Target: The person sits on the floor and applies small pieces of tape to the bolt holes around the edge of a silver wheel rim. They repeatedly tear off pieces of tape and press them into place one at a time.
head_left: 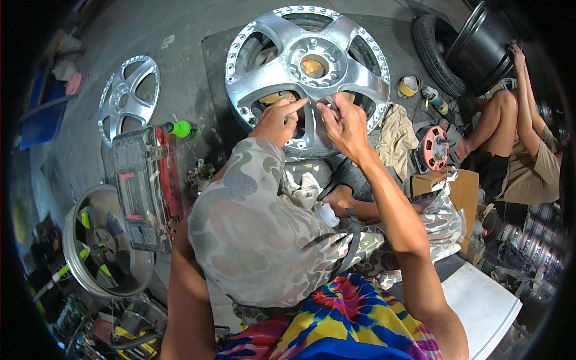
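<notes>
"Two silver wheels I see. Where is the one for the work?"

"The big wheel (pixel 333 67) lies face up in front of the person's knees, over something dark, perhaps a tyre. The second wheel (pixel 123 99) is well apart at the left, and no hand touches it. Nearer stands the toolbox (pixel 144 186), with its lid closed."

"And what do the hands make?"

"Both are above the lower spoke. On the left hand (pixel 278 124) the first finger is stretched toward the right one, and the others are curled; whether they hold something, I cannot tell. On the right hand (pixel 347 123) the thumb and first finger come near together, maybe around something small, but I cannot be sure."

"How much is finished?"

"I would judge it partly done. Bolts (pixel 298 9) already sit along the upper edge of the big wheel. At the lower edge I cannot tell which holes are filled, so what is left is probably there, near the hands."
</notes>
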The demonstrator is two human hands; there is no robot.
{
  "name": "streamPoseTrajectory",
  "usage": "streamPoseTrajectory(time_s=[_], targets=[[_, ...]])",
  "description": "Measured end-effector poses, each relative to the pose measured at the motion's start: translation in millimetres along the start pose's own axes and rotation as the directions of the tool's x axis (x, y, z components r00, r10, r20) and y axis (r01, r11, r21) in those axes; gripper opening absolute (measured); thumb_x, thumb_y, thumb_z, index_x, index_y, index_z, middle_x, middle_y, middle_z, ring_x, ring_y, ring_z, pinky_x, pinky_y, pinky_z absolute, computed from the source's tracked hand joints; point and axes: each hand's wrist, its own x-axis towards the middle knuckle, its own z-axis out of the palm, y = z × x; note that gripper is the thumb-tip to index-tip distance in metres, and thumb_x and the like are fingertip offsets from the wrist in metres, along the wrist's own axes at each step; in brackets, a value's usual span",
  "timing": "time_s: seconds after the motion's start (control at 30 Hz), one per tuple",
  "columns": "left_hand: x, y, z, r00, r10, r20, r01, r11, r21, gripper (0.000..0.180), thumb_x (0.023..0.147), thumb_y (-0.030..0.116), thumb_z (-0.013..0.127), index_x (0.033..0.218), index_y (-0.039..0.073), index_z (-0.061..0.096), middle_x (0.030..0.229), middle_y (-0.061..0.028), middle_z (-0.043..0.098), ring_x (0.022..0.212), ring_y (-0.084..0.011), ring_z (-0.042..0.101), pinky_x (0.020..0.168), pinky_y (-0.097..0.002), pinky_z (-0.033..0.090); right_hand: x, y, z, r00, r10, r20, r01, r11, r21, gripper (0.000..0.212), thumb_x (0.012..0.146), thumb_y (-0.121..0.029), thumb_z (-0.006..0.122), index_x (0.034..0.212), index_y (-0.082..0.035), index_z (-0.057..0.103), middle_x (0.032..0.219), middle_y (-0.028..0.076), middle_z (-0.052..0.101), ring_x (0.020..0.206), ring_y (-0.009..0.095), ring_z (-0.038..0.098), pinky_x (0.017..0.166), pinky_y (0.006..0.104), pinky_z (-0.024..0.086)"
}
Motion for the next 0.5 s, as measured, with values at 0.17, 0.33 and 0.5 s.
streamPoseTrajectory(time_s=[0.17, 0.33, 0.5], targets=[[0, 5, -3, 0.996, -0.072, 0.046, 0.075, 0.995, -0.065, 0.055, 0.096, 0.001, 0.057, 0.149, 0.011, 0.063, 0.107, -0.0115, 0.069, 0.095, -0.0244, 0.066, 0.091, -0.0366, 0.051, -29, -5, -16, 0.999, 0.043, -0.023, -0.042, 0.997, 0.072, 0.013, 0.099, -0.011, 0.073, 0.101, -0.001, 0.065, 0.071, 0.015, 0.061, 0.057, 0.029, 0.056, 0.057, 0.0381, 0.046], [-1, 3, -1, 0.996, -0.093, -0.002, 0.092, 0.991, -0.094, 0.043, 0.099, 0.005, 0.059, 0.141, 0.007, 0.067, 0.124, -0.0094, 0.075, 0.095, -0.0141, 0.066, 0.088, -0.0297, 0.052, -67, -11, -33, 0.997, 0.029, 0.075, -0.034, 0.997, 0.071, 0.008, 0.100, -0.007, 0.073, 0.101, 0.000, 0.068, 0.065, 0.001, 0.042, 0.059, 0.010, 0.041, 0.055, 0.0288, 0.039], [-4, 11, -7, 0.983, -0.161, 0.083, 0.175, 0.964, -0.200, 0.035, 0.102, 0.010, 0.067, 0.136, 0.011, 0.072, 0.123, -0.0036, 0.075, 0.094, -0.0091, 0.064, 0.084, -0.0277, 0.051, -111, -26, -47, 0.978, 0.050, 0.201, -0.061, 0.997, 0.051, 0.013, 0.097, -0.011, 0.075, 0.102, -0.002, 0.067, 0.073, 0.011, 0.058, 0.062, 0.025, 0.055, 0.065, 0.0382, 0.048]])
